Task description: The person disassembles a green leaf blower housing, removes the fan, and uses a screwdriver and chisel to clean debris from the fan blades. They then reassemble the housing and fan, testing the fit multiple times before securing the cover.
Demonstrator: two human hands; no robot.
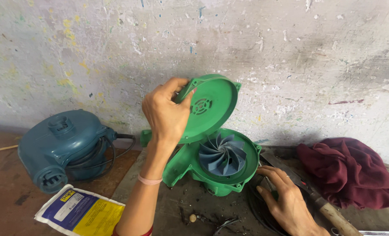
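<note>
Left hand (166, 114) grips a round green cover (208, 107), lifted above the green blower housing (216, 164) on the counter (177, 205); right hand (286, 199) rests flat, fingers spread, beside the housing's right.

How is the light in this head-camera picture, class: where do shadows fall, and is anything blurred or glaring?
Head view: soft, even daylight, no harsh glare; the wall looks pale and slightly washed out. A dim shadow lies under the green blower body. The left hand holding the green cover is sharp, and so are the fan blades. Corners look slightly stretched.
</note>
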